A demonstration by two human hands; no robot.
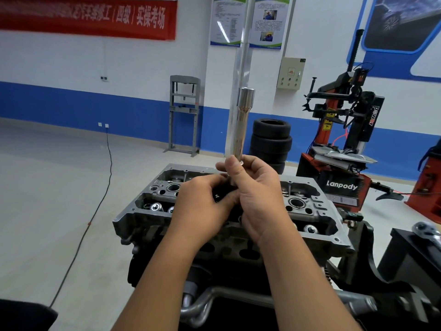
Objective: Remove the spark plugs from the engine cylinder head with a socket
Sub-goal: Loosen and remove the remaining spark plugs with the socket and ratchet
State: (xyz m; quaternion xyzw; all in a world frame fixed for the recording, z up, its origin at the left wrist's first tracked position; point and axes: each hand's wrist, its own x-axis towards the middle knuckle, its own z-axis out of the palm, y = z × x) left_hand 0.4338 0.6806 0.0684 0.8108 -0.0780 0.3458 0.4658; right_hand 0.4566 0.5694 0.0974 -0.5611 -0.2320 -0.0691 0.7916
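The grey aluminium cylinder head (317, 212) sits on a stand in front of me, valve springs and open plug wells showing. Above its middle, my right hand (259, 199) grips the lower end of a long chrome spark plug socket (242, 120), which stands upright on a shiny extension bar (247, 44) running out of the top of the view. My left hand (205, 206) curls its fingers round a small dark part (218, 196) just under the socket's mouth. My fingers hide most of that part, and I cannot see a spark plug clearly.
A ratchet (427, 229) lies on a black stand at the right edge. Behind the head stand a red and black tyre changer (346, 144), stacked tyres (272, 139) and a grey shop press (183, 115). A black cable (105, 187) crosses the floor on the left.
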